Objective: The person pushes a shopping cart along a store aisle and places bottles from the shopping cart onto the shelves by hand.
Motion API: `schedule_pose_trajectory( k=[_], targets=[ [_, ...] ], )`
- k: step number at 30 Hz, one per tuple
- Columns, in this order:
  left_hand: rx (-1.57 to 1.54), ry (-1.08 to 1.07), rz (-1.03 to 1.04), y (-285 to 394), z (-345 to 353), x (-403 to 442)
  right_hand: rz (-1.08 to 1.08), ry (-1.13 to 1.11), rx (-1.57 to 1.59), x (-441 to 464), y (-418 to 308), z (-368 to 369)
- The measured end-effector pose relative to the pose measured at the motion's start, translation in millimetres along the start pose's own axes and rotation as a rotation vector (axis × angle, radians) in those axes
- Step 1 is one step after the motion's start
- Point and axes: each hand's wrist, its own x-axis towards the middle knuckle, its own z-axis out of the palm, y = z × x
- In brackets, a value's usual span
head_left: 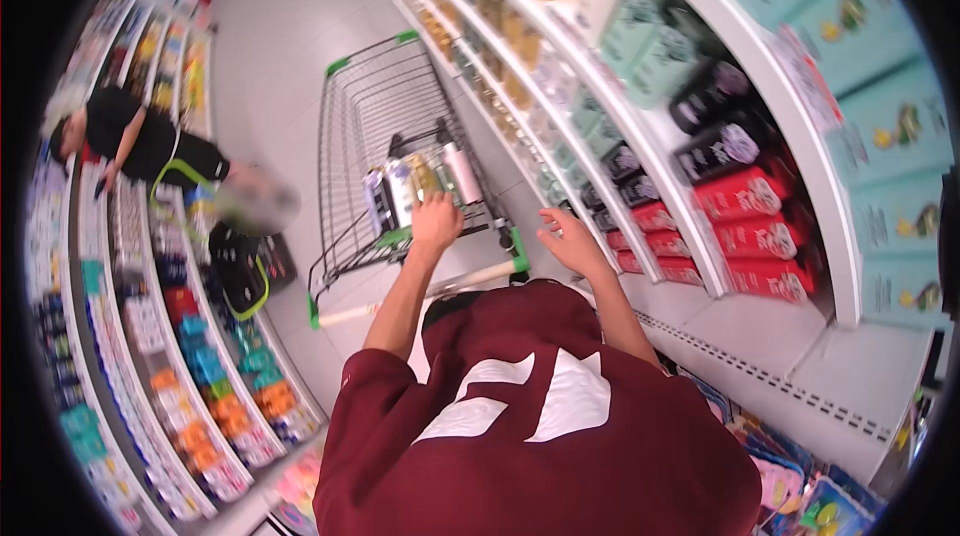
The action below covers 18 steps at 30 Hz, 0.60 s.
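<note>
My left hand (437, 224) is over the near end of a wire shopping cart (385, 93) with green corners. Its fingers are bent against a gold bottle (421, 174) and appear to grip it; their tips are partly hidden. Beside that bottle are a pink bottle (461, 174) on the right and a white bottle (400, 192) and a purple-and-dark package (378, 198) on the left. My right hand (570, 240) hovers right of the cart's handle (440, 288), fingers apart and holding nothing.
Shelves on the right carry red packs (745, 236), black packs (720, 146) and mint-green boxes (890, 126). Along the left shelf (185, 336) stand many small goods. A person in black (150, 141) is there, beside a black basket (245, 271) with a green handle.
</note>
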Motion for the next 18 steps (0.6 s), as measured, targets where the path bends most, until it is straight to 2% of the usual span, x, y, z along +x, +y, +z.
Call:
schedule_pose_trajectory(
  k=[2,4,5,7,8,9,11,12,13,15,18],
  targets=[
    [0.060,-0.174,-0.202,-55.8,18.2,-31.5,-0.074,-0.112,-0.067,17.7,12.8,40.7],
    [0.030,-0.297,-0.396,-78.3,19.3,-45.2,-0.159,-0.143,-0.226,17.2,-0.9,72.7],
    [-0.070,-0.274,-0.346,-83.5,14.0,-45.5,-0.170,-0.168,-0.231,15.0,-4.8,88.2],
    [-0.102,-0.156,-0.360,-85.7,14.5,-53.1,-0.406,-0.074,-0.600,12.6,-8.0,115.0],
    [-0.189,-0.260,-0.433,-89.4,14.1,-52.6,-0.484,-0.040,-0.601,11.1,-8.8,124.3],
    [-0.297,-0.325,-0.540,-91.6,15.1,-53.2,-0.488,-0.048,-0.604,13.8,-5.8,133.6],
    [-0.391,-0.356,-0.579,-86.6,9.1,-55.2,-0.329,-0.109,-0.497,11.5,4.8,148.6],
    [-0.398,-0.363,-0.579,-84.9,11.2,-55.8,-0.241,-0.109,-0.544,10.7,1.4,150.9],
    [-0.403,-0.395,-0.556,-84.9,12.0,-54.0,-0.237,-0.111,-0.548,11.8,-2.0,150.9],
    [-0.410,-0.436,-0.529,-80.3,14.5,-56.2,-0.367,0.101,-0.506,9.0,-5.2,145.8],
    [-0.477,-0.408,-0.483,-69.3,10.3,-51.6,-0.325,0.148,-0.550,11.7,-12.1,139.5]
  ],
)
